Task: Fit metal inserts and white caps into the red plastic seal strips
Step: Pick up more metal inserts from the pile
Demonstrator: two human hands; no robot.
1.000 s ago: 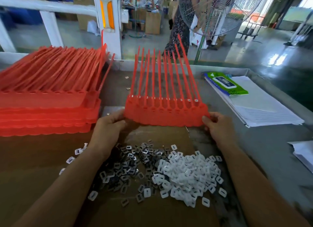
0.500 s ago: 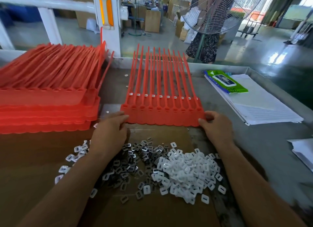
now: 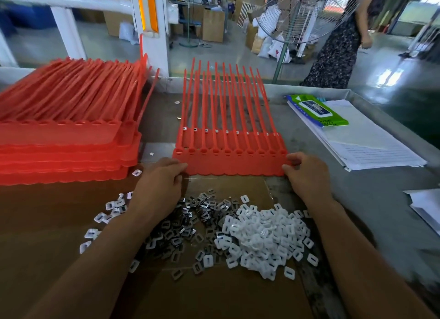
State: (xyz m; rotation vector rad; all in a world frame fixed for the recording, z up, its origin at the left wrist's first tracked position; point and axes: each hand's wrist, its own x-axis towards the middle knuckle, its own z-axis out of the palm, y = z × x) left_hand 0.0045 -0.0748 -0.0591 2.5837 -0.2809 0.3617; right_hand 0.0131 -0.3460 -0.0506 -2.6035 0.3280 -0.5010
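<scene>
A tall stack of red strips (image 3: 66, 138) sat on the left side of the table (image 3: 357, 199). Just beside it, the left hand (image 3: 158, 187) had its fingers curled onto the near left corner of 1 sheet of red strips (image 3: 228, 157). That sheet lay in the middle of the table, its long tails pointing away. In front of it, on brown cardboard (image 3: 214, 295), lay a pile of metal inserts (image 3: 188, 223). A pile of white caps (image 3: 264, 235) touched it on the right. The right hand (image 3: 307, 176) pinched the sheet's near right corner. Farther right lay papers (image 3: 371, 142) with a green pack (image 3: 319, 109) on top.
</scene>
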